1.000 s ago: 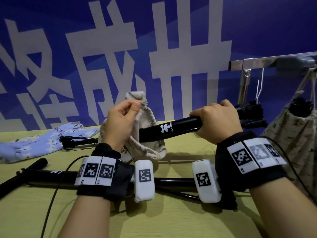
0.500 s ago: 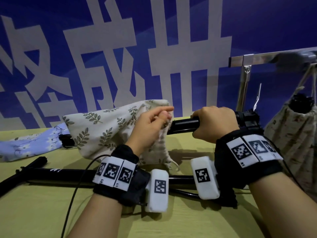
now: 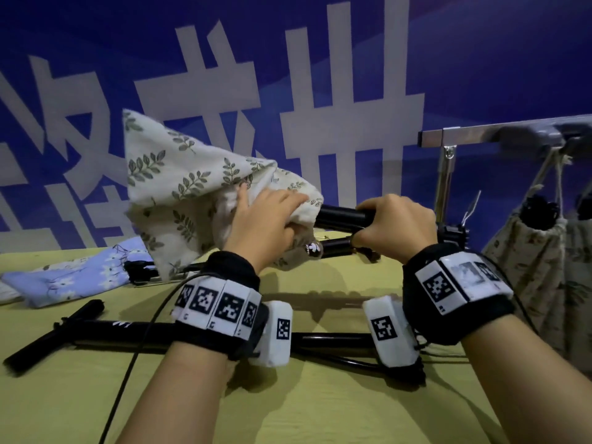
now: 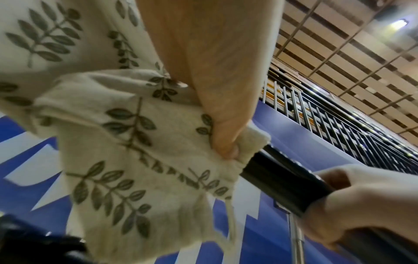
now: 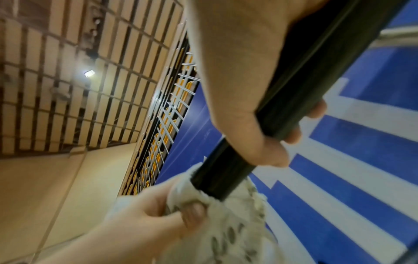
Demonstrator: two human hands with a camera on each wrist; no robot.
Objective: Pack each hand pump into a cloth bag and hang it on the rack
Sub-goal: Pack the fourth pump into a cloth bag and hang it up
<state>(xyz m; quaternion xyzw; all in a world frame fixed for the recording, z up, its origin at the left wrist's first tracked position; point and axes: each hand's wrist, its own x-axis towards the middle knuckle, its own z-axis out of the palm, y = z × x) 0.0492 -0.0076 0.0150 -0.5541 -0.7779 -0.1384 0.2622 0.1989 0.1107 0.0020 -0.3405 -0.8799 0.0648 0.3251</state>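
A cream cloth bag (image 3: 179, 184) with a green leaf print is held up over the table, its far corner sticking up to the left. My left hand (image 3: 266, 219) pinches the bag's mouth (image 4: 226, 157) around a black hand pump (image 3: 344, 216). Most of the pump's barrel is hidden inside the bag. My right hand (image 3: 397, 222) grips the bare part of the barrel (image 5: 282, 110) just right of the bag's mouth (image 5: 203, 192). The pump's handle end (image 3: 455, 233) sticks out behind my right hand.
Another black pump (image 3: 105, 330) lies across the yellow-green table (image 3: 320, 411) under my wrists. A blue flowered bag (image 3: 80, 277) with a pump in it lies at the left. A metal rack (image 3: 480, 139) stands at the right with filled bags (image 3: 528, 257) hanging from it.
The bag has slid rightward over the pump barrel until only a short piece shows. My left hand moved right with the bag's mouth, close to my right hand. The bag's closed end rose.
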